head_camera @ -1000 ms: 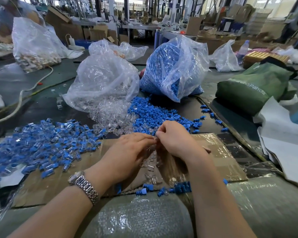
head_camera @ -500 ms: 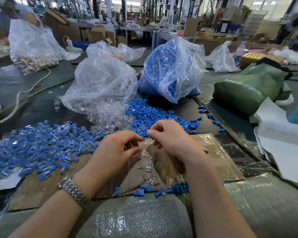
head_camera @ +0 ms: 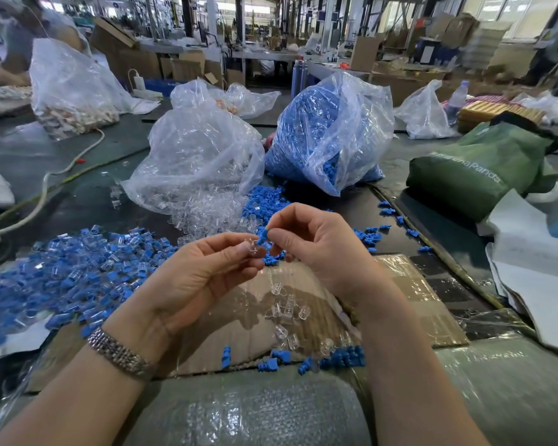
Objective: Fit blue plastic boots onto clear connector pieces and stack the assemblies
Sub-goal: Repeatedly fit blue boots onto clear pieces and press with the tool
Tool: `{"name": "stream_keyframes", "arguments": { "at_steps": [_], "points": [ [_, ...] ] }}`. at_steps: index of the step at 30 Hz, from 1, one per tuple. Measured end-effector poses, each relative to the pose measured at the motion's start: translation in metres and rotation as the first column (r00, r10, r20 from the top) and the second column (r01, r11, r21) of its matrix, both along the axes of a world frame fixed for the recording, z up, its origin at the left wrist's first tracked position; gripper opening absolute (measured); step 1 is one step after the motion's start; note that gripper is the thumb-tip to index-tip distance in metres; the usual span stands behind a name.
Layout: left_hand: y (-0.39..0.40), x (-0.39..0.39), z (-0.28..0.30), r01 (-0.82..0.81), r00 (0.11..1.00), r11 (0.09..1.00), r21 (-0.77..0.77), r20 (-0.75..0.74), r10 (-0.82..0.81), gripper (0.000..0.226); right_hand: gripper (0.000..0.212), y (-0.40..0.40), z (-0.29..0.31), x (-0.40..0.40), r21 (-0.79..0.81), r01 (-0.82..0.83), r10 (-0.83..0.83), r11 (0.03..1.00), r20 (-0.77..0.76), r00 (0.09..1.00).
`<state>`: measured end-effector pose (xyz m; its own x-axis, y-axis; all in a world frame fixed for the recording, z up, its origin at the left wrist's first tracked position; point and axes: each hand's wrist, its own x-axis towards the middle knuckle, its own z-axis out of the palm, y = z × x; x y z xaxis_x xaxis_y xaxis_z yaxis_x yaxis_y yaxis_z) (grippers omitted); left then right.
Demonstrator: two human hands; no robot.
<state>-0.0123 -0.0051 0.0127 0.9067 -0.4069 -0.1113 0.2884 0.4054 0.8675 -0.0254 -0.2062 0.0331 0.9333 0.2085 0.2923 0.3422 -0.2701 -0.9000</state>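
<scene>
Head view: blue boot (head_camera: 262, 237) pinched in right hand (head_camera: 316, 244) fingertips, raised above the work surface, touching the clear connector piece (head_camera: 251, 247) pinched by thumb and fingers of left hand (head_camera: 195, 278). Boot and connector meet end to end between the two hands; whether the boot is seated cannot be told. Left wrist wears a metal watch band (head_camera: 118, 353). Below the hands, cardboard sheet (head_camera: 409, 284) under clear film, with loose clear connectors (head_camera: 285, 312) scattered on it and a few loose blue boots (head_camera: 345, 357) along its near edge. Left of the hands, big pile of finished assemblies (head_camera: 68, 272), blue and clear mixed. Behind the hands, spill of clear pieces from a clear plastic bag (head_camera: 197, 159), and beside it on the right a bag of blue boots (head_camera: 329, 133) with boots spilled in front. Green bag (head_camera: 477, 169) at far right, white paper sheets (head_camera: 535, 278) near it. White cable (head_camera: 45, 185) runs along the left of the dark table (head_camera: 45, 149). Bubble wrap (head_camera: 245, 416) at the near edge.
</scene>
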Motion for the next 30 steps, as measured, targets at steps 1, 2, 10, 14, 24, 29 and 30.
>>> {"name": "stream_keyframes", "arguments": {
  "at_steps": [1, 2, 10, 14, 24, 29, 30],
  "points": [
    [0.0, 0.0, 0.001, 0.0, 1.0, 1.0, -0.005, 0.002, 0.0, 0.017, 0.006, 0.001, 0.001, -0.001, -0.019, -0.001, 0.001, 1.0, 0.023, 1.0],
    [0.0, -0.001, 0.001, 0.002, 1.0, 1.0, -0.009, 0.007, -0.002, 0.017, 0.006, 0.001, 0.001, -0.001, -0.036, -0.002, 0.004, 0.999, 0.043, 0.999],
    [0.001, -0.005, 0.004, 0.006, 0.996, 0.999, 0.038, 0.091, -0.01, 0.021, 0.006, 0.005, -0.001, -0.004, -0.148, 0.015, 0.005, 0.989, 0.13, 0.992],
    [-0.001, -0.007, 0.006, -0.083, 0.983, 0.99, 0.11, 0.172, 0.063, 0.024, 0.007, 0.007, -0.001, -0.004, -0.209, 0.023, 0.01, 0.978, 0.159, 0.987],
    [0.001, -0.007, 0.005, -0.122, 0.966, 0.979, 0.166, 0.244, 0.079, 0.033, 0.006, 0.003, 0.0, -0.004, -0.23, 0.097, -0.073, 0.968, 0.11, 0.991],
    [0.003, -0.005, 0.003, -0.146, 0.969, 0.98, 0.138, 0.218, 0.114, 0.019, 0.069, -0.02, -0.01, 0.002, -0.779, 0.301, -0.52, 0.55, -0.037, 0.854],
    [0.002, -0.004, 0.002, -0.155, 0.97, 0.98, 0.128, 0.209, 0.126, 0.018, 0.075, -0.023, -0.012, 0.002, -0.847, 0.236, -0.56, 0.477, -0.086, 0.824]
  ]
}}
